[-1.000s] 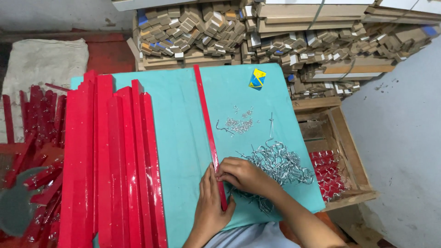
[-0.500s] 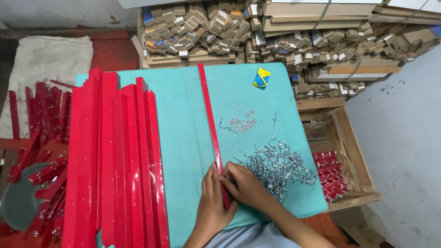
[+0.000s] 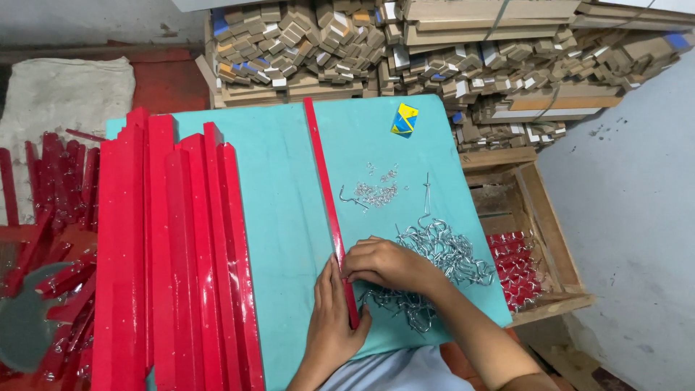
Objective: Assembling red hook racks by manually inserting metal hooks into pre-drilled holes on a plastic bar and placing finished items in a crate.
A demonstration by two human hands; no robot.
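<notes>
Fingers of your left hand (image 3: 334, 318) and right hand (image 3: 387, 264) pinch the red strip (image 3: 327, 195) near the counter (image 3: 289, 217) front edge; open room lies between strip and red stack (image 3: 174, 253).

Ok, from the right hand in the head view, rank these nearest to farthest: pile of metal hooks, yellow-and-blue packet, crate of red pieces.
From the right hand:
1. Pile of metal hooks, right beside it, to its right.
2. Crate of red pieces, off the table's right edge.
3. Yellow-and-blue packet, far end of the table.
</notes>
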